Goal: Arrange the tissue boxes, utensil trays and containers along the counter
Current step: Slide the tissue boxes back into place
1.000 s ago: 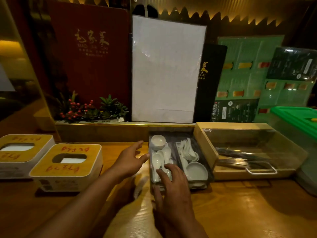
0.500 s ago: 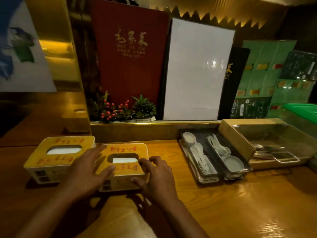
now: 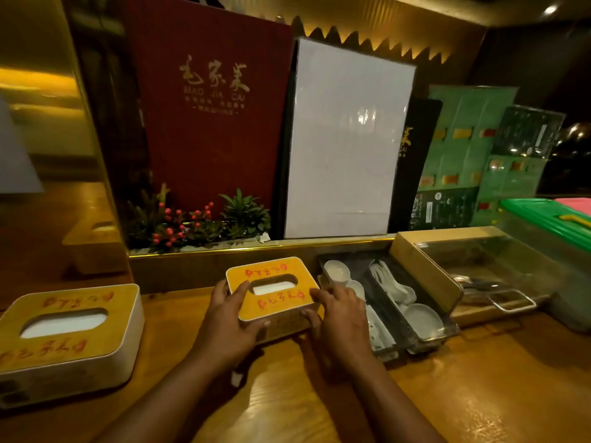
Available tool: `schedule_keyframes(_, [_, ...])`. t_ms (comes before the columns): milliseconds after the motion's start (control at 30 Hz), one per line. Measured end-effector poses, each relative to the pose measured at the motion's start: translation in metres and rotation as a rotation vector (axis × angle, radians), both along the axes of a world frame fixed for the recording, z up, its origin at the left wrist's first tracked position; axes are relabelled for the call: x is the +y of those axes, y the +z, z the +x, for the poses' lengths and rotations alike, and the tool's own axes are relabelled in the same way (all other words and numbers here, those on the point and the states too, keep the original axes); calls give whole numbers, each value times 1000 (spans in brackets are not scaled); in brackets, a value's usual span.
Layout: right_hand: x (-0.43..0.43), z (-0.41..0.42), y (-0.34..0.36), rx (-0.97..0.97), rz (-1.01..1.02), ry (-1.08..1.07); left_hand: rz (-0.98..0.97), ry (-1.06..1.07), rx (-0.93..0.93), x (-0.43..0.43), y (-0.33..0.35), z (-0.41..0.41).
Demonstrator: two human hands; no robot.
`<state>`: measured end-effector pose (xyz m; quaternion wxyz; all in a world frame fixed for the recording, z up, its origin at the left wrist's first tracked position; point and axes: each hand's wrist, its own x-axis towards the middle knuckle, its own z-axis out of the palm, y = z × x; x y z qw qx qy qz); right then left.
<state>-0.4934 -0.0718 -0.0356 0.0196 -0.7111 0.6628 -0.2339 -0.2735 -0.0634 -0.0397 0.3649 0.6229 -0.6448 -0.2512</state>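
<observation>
A yellow-topped tissue box [image 3: 271, 287] sits near the back ledge, right beside the utensil tray [image 3: 387, 310]. My left hand [image 3: 228, 321] grips its left side and my right hand [image 3: 339, 321] grips its right side. A second, matching tissue box [image 3: 64, 330] stands alone at the left of the wooden counter [image 3: 479, 394]. The dark utensil tray holds white spoons and small bowls. To its right lies a wooden box with a clear lid [image 3: 473, 270] and a metal handle, with metal utensils inside.
A green-lidded plastic container [image 3: 556, 238] stands at the far right. Behind the ledge stand a red menu [image 3: 208, 123], a white board [image 3: 345, 139], green menus and a planter with red berries [image 3: 192, 225].
Both hands left the utensil tray, took hold of the right tissue box and moved it right and back, up against the tray. The other tissue box stays at the left.
</observation>
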Motion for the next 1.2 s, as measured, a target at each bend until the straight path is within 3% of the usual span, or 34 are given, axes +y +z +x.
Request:
schedule_keyframes(300, [-22,-13,-13,-166,-50,-125,75,-137,2,-56,-5,-8])
schedule_keyframes(800, [-32,-18,-4,-273,41,-147,84,-202,9,-63,-6,-18])
schedule_keyframes(1000, [-22,-11,11,-185,39,-127,71,-39,-84,-38,8,4])
schedule_keyframes(1100, [-7,29,25,-209,-138,-25,-43,29,-152,-7,28,39])
schedule_keyframes(1200, [17,104,30,-181,-105,254,-136,172,-191,24,43,90])
